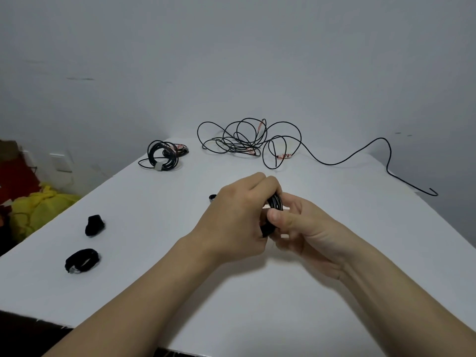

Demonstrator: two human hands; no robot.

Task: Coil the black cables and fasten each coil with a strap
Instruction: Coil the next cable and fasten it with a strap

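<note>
Coil of black cable (275,203) held in both hands over the middle of the table (154,292).
Left hand (237,215) curls over it, right hand (306,230) pinches it with the thumb. Loose tangle (247,140) sits by the far edge, strapped coil (162,157) at the far left corner, two black straps (94,225) near the left edge.

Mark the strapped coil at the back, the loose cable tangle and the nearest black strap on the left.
strapped coil (150,153): head view, left arc of its ring.
loose cable tangle (240,147): head view, dense crossing of loops.
nearest black strap (83,254): head view, upper band of the loop.
</note>
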